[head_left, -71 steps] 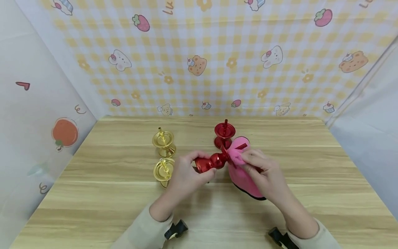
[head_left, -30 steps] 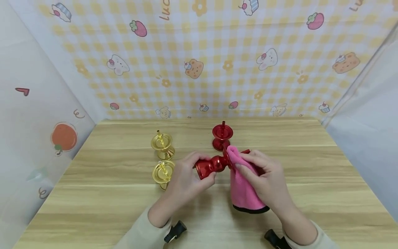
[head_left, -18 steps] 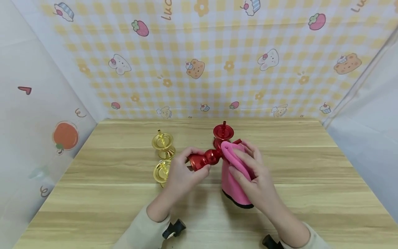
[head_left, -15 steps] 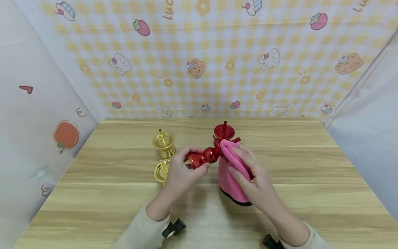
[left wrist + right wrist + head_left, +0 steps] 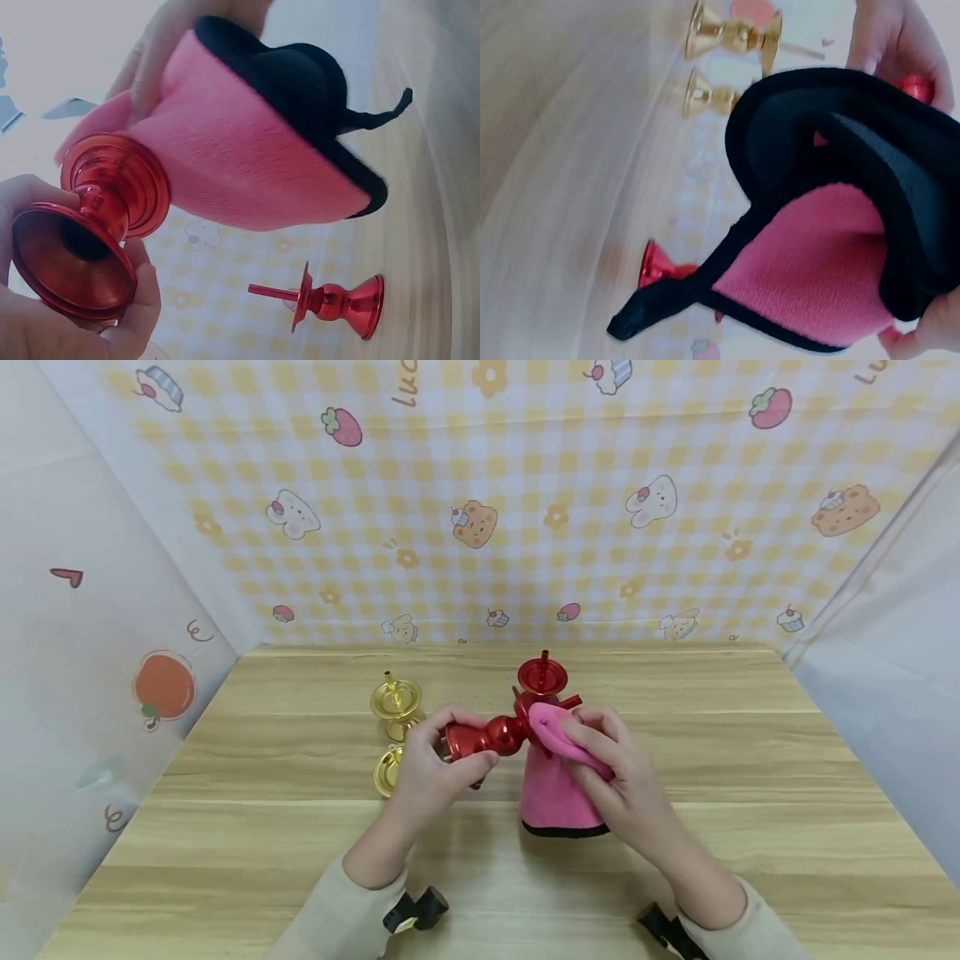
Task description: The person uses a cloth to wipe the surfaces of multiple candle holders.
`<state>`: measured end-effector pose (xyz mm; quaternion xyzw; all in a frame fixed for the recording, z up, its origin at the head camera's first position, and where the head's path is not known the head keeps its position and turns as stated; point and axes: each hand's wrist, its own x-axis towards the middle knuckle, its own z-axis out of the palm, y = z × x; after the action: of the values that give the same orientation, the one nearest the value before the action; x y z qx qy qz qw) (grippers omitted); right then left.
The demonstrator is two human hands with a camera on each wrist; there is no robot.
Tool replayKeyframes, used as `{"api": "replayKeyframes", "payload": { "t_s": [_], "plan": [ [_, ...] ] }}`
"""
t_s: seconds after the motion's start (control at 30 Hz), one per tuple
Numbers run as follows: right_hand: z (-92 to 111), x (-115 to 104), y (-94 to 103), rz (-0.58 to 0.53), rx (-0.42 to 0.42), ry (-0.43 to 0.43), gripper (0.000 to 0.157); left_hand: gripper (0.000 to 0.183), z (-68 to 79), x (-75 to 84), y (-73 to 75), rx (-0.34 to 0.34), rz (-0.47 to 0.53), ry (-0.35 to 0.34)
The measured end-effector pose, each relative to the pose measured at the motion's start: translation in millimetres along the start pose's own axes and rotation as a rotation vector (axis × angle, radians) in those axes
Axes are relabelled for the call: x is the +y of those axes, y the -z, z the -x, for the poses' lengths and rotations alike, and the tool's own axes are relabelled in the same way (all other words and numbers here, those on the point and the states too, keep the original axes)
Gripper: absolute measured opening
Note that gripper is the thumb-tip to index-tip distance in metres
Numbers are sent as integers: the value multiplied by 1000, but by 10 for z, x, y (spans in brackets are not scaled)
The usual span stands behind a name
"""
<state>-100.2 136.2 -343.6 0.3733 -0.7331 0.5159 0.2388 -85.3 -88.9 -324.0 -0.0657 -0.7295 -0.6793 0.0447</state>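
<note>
My left hand (image 5: 435, 768) grips a shiny red candlestick (image 5: 504, 735) by its flared base. The candlestick is tilted on its side above the table, its dish and spike pointing right. In the left wrist view the hollow underside of the base (image 5: 71, 259) faces the camera. My right hand (image 5: 626, 777) pinches a pink cloth (image 5: 558, 797) with black edging and presses a fold of it against the dish. The cloth's lower part hangs down and partly hides the dish. A dark backing and a black loop (image 5: 649, 304) on the cloth show in the right wrist view.
Another red candlestick (image 5: 543, 677) stands upright behind the held one. Two gold candlesticks stand at the left, one farther back (image 5: 396, 697) and one nearer (image 5: 386, 772), partly covered by my left hand. A patterned cloth backdrop (image 5: 510, 568) rises behind the wooden table (image 5: 262, 827).
Both hands have shifted left with the red candlestick and the cloth. The cloth was bunched near the spike and now lies folded on the dish, its hanging edge swung left.
</note>
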Motion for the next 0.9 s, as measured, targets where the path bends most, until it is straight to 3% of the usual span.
{"api": "replayKeyframes", "payload": {
  "t_s": [0.13, 0.33, 0.43, 0.63, 0.83, 0.9],
  "plan": [
    [-7, 99, 68, -71, -60, 95, 38, 27, 29, 39, 28, -4, 1, -4],
    [-64, 146, 143, -127, -79, 151, 24, 29, 75, 131, 48, -15, 42, -24],
    [-68, 153, 157, -136, -82, 123, 24, 30, 76, 137, 54, -23, 60, -9],
    [-44, 183, 163, -133, -71, 38, 39, 30, 89, 146, 77, -65, 83, 24],
    [-105, 170, 143, -111, -55, 19, 43, 30, 88, 175, 111, -133, 96, 52],
    [-148, 151, 140, -105, -49, 14, 44, 30, 99, 173, 110, -181, 91, 30]
  ]
}}
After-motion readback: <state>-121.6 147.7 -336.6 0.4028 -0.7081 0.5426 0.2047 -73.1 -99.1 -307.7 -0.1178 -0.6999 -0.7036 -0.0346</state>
